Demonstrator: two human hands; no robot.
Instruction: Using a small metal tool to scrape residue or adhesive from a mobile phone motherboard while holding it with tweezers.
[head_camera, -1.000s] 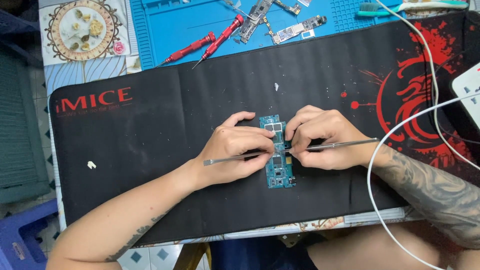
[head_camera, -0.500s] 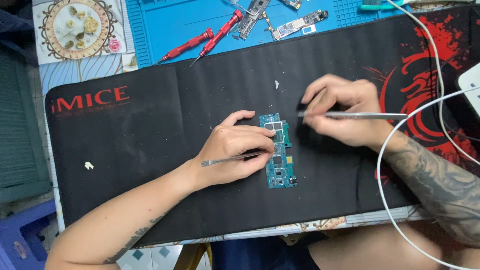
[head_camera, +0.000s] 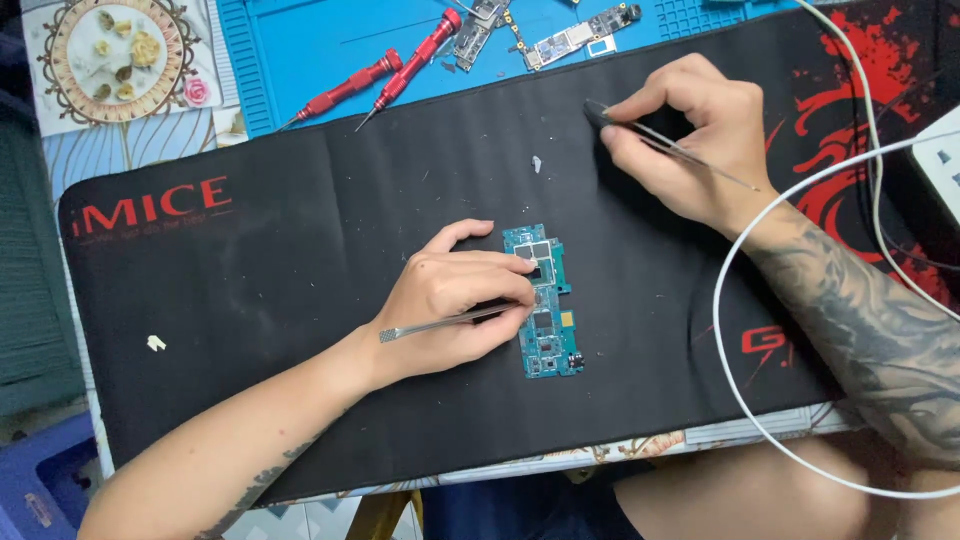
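A wide black fabric desk mat (head_camera: 300, 260) covers most of the counter, with red lettering printed at its left end and a red splash design at its far right corner. Beyond it, at the far edge, lies a blue silicone work mat (head_camera: 300, 45) with moulded ridges. To the far left sits a round decorative plate (head_camera: 115, 50) with a cream centre and patterned rim. A white cable (head_camera: 730, 330) loops across the right side of the black mat and over the near edge.

The left hand (head_camera: 455, 300) rests on the middle of the black mat, fingers curled and pinching a pair of slim steel tweezers (head_camera: 440, 323) whose tips touch a narrow blue-green circuit board (head_camera: 545, 300), which lies flat just right of that hand, long side running near to far. The right hand (head_camera: 690, 140) is well apart from the board, at the far right of the black mat, fingers pressed together around a thin metal probe (head_camera: 680, 150), its dark tip pointing left.

On the blue mat lie two red-handled screwdrivers (head_camera: 385, 75), side by side and angled, and right of them several small grey phone parts (head_camera: 570, 35). A tiny white scrap (head_camera: 155, 343) lies near the mat's left end, another pale fleck (head_camera: 537, 163) farther up.
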